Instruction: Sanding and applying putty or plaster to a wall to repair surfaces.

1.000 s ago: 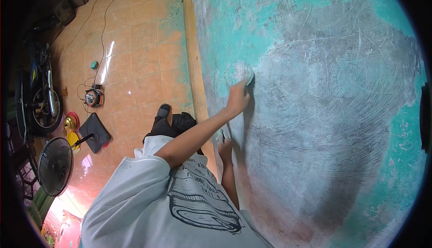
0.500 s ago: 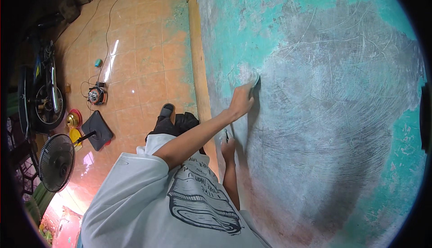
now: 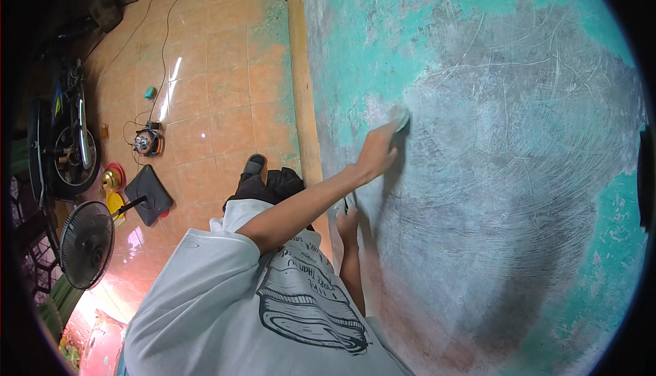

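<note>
My left hand (image 3: 380, 149) reaches across to the wall, its fingers closed on a pale, flat, rounded pad (image 3: 401, 116). The pad touches or nearly touches the wall at the border between turquoise paint and bare grey; motion blurs it, so its exact kind is unclear. Lower down, close to the wall, my right hand (image 3: 347, 220) is closed with a small dark bit showing at its fingers; what it grips I cannot make out. The wall (image 3: 478, 171) carries curved scratch marks over a large scraped grey area, with turquoise paint left around it.
On the orange tiled floor (image 3: 212, 68) lie paint flakes along the wall's foot. To the left stand a pedestal fan (image 3: 87, 245), a motor-like device (image 3: 147, 142) with a trailing cord, a golden pot (image 3: 111, 179) and a motorcycle (image 3: 65, 144). My sandalled foot (image 3: 254, 164) is near the wall.
My left hand and the pale pad have slid a short way to the right along the wall. My right hand has barely moved.
</note>
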Action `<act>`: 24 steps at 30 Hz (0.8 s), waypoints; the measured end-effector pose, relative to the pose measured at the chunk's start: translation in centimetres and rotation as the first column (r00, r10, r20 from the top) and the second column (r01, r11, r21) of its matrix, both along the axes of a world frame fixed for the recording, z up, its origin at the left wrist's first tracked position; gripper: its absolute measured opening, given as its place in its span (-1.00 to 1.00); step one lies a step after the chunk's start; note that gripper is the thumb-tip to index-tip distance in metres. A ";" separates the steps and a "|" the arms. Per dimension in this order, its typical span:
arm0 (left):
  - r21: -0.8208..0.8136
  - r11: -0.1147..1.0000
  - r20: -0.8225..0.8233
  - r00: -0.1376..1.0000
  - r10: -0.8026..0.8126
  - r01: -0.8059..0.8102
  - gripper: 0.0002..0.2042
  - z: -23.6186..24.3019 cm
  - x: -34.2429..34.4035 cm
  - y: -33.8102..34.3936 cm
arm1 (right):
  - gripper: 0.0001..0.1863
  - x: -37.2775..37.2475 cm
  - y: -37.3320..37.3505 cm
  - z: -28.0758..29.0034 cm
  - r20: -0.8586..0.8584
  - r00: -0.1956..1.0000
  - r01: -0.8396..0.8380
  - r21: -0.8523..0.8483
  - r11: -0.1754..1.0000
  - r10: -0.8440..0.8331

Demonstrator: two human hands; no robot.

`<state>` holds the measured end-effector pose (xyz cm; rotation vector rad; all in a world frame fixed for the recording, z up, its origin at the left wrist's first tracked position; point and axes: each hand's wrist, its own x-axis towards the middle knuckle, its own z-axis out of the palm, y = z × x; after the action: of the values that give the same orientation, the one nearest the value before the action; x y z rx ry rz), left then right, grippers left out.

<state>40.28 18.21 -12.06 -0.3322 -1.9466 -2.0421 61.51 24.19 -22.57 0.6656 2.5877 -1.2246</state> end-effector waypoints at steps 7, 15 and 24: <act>-0.041 0.991 0.134 0.983 -0.122 0.129 -0.39 -1.2 0.8 -0.9 | -0.67 -1.1 0.2 0.8 -0.010 0.999 -0.041 -0.008 0.999 0.041; -0.015 0.985 0.182 0.970 -0.164 0.169 -0.44 1.3 -0.2 -0.4 | -0.69 -0.9 0.3 -0.8 -0.168 0.982 -0.081 0.015 0.997 0.082; -0.072 0.980 0.211 0.963 -0.167 0.186 -0.49 -3.3 0.8 -0.8 | -0.69 0.4 0.1 -0.3 -0.032 0.997 -0.074 0.083 0.994 0.077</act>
<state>41.10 17.41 -15.38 -0.3402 -2.2095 -2.1779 61.87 24.27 -22.83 0.5603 2.6779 -1.1225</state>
